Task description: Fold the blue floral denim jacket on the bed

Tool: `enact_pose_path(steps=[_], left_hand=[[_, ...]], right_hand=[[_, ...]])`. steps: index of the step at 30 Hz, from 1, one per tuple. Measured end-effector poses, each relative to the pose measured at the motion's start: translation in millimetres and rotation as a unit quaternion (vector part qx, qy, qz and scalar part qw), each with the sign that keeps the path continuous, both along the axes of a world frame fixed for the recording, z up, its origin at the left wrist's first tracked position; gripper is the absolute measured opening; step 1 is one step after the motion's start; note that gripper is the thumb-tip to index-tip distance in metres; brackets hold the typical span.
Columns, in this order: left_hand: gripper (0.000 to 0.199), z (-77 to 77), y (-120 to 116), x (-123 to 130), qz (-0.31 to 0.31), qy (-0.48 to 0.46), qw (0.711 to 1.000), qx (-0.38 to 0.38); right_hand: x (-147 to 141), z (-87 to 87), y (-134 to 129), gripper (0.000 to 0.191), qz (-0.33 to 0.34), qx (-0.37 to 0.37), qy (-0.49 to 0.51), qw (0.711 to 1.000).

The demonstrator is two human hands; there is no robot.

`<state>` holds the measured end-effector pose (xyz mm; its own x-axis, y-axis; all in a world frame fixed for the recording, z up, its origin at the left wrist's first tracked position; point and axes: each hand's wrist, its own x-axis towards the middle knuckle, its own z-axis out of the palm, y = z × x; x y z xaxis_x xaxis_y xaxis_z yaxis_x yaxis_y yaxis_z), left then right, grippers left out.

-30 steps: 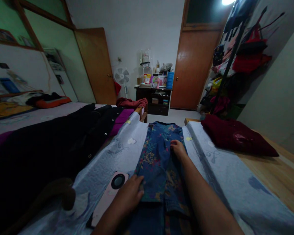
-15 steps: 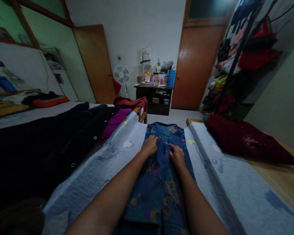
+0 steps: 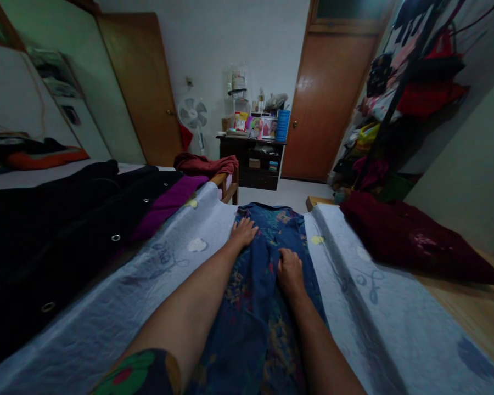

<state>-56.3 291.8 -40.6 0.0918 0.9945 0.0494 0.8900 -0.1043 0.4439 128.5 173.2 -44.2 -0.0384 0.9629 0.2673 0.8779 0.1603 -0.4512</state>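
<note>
A blue floral garment [image 3: 247, 307] lies lengthwise over a pale patterned sheet [image 3: 181, 274], its far edge near the sheet's far end. On the garment's upper left part my left hand [image 3: 243, 232] rests with its fingers spread. My right hand [image 3: 290, 269] is right of the garment's middle, its fingers curled in and closed at the cloth; whether a fold is pinched in them is too small to tell. Folds run down the cloth between the two hands.
Black clothing [image 3: 78, 230] and a purple cloth [image 3: 168, 203] lie at the left. A dark red folded item [image 3: 415, 238] sits at the right, over a wooden surface [image 3: 469, 296]. Beyond are a reddish cloth [image 3: 206, 164], a fan [image 3: 193, 114] and a dark cabinet [image 3: 249, 178].
My left hand has opened out flat and shifted slightly left. My right hand has moved a little down and left. The view has turned slightly, and a colourful sleeve now shows at lower left.
</note>
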Motion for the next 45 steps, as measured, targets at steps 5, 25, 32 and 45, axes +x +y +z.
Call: enact_pose_path(steps=[5, 25, 32, 45], left_hand=[[0.056, -6.9, -1, 1, 0.010, 0.045, 0.999, -0.003], [0.066, -7.5, -2, 3, 0.030, 0.062, 0.998, 0.005], [0.069, -6.4, -3, 4, 0.032, 0.068, 0.997, 0.006], [0.065, 5.9, 23, 5, 0.032, 0.191, 0.981, 0.008]], right_hand=[[-1, 4.4, 0, 0.025, 0.000, 0.008, -0.003, 1.000], [21, 8.8, -6, 0.031, 0.023, -0.024, 0.247, 0.968], [13, 17.1, -8, 0.038, 0.035, -0.058, 0.328, 0.942], [12, 16.8, -8, 0.026, 0.023, -0.082, 0.263, 0.961]])
